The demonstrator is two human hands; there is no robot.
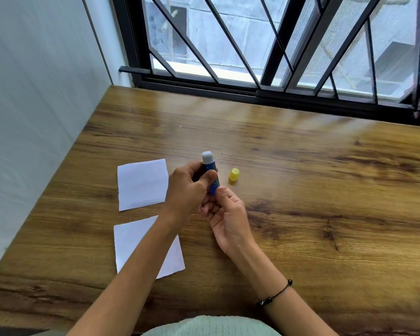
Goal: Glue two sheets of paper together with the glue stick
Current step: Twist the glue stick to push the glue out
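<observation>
Hands at frame centre hold an uncapped glue stick (211,173): left hand (188,187) wraps its barrel, right hand (226,214) fingertips pinch its base; yellow cap (234,174) stands just right.

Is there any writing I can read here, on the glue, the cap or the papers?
Glue stick: a green and yellow label patch on the blue tube, too blurred to read.
Yellow cap: no text visible.
Far paper and near paper: blank.
</observation>
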